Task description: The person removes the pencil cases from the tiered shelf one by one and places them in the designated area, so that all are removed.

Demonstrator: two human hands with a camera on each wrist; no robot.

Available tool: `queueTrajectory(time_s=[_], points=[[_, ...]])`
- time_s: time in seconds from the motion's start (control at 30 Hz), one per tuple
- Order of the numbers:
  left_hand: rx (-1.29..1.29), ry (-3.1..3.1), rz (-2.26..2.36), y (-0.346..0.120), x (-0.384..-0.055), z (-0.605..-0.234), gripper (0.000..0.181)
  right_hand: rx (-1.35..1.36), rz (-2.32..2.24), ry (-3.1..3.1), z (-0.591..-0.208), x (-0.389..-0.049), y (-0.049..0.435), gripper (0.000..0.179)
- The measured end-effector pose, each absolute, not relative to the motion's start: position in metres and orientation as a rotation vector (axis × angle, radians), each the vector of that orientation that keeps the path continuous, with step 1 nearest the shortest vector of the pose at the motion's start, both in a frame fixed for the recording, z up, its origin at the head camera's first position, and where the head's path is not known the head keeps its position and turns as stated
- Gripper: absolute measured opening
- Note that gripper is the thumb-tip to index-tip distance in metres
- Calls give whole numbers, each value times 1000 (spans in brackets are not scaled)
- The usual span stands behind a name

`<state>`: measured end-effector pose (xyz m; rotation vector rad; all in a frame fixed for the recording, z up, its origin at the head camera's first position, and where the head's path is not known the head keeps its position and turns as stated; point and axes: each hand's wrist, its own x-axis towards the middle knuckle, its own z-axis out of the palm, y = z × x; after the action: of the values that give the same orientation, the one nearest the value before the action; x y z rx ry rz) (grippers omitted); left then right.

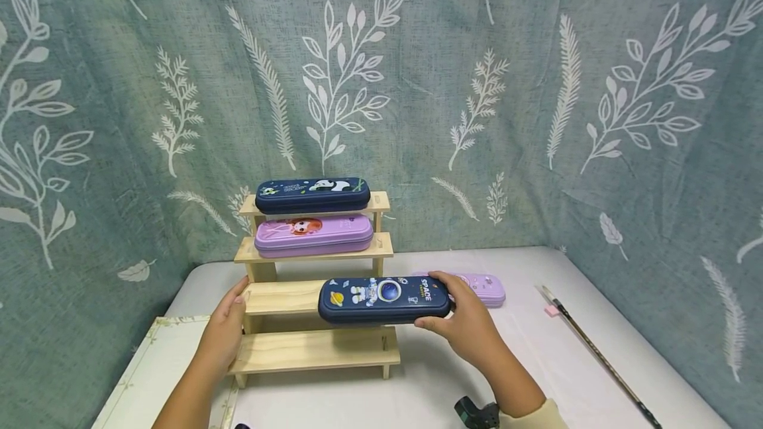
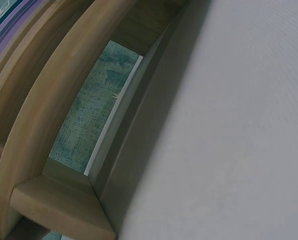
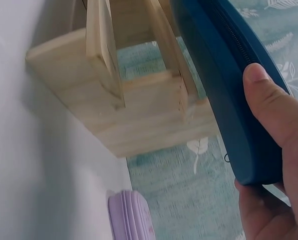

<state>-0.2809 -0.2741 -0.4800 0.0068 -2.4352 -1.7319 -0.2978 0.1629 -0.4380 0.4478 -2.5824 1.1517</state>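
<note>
My right hand [image 1: 467, 320] grips the right end of a navy pencil case [image 1: 384, 300] printed with an astronaut and "SPACE". In the right wrist view the thumb [image 3: 268, 95] presses near its zipper and the other fingers hold its far side. This case overlaps the right part of the second-lowest step of a wooden tiered shelf [image 1: 316, 349]. At the shelf's left side, my left hand [image 1: 223, 330] holds the edge of that step. A navy panda pencil case [image 1: 312, 195] lies on the top step, with a purple pencil case [image 1: 314, 236] on the step below.
Another purple pencil case [image 1: 491, 290] lies on the white table behind my right hand. Farther right is a long brush [image 1: 602, 356] beside a small pink piece [image 1: 552, 310]. A pale patterned board [image 1: 155, 363] lies at left, and a leaf-print curtain [image 1: 417, 85] hangs behind.
</note>
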Motion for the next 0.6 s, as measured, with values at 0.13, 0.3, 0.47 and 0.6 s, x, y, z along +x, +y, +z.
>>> queueTrajectory(time_s=[0.13,0.3,0.47,0.6], points=[[15,-2441,-1715,-274,-281,-481,58,434,1149,-2587,-440,-298,172,92],[12,-2437,-1713,-274,-283,-481,58,405,1141,-2617,-443,-298,185,92],[32,-2436,-1721,-274,-282,-481,58,374,1121,-2629,-444,-299,197,92],[43,-2434,-1729,-274,-282,-482,57,366,1134,-2618,-443,-299,207,93]])
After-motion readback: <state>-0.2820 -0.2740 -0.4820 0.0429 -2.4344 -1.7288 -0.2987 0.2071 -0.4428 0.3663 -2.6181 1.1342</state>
